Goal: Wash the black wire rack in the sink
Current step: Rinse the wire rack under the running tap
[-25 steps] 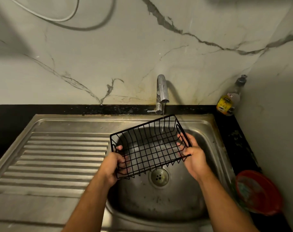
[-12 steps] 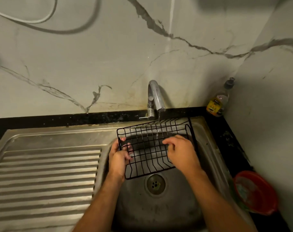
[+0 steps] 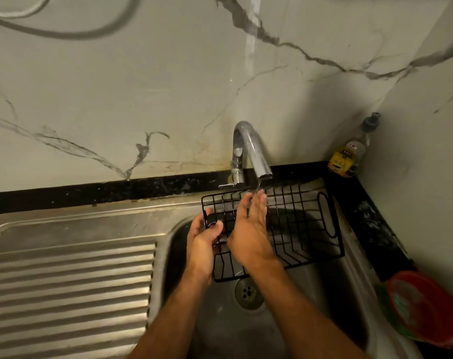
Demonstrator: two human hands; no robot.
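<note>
Left hand (image 3: 203, 244) grips black wire rack (image 3: 292, 224) at 9 o'clock; right hand (image 3: 248, 229) flat, rubbing. One-sided wet hold risks the rack slipping

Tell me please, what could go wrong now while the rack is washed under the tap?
1. Only the left hand grips the black wire rack, at one end; the right hand lies flat on it, so the wet rack might tip or slip into the sink.
2. Water from the tap could splash off the wires onto the counter.
</note>
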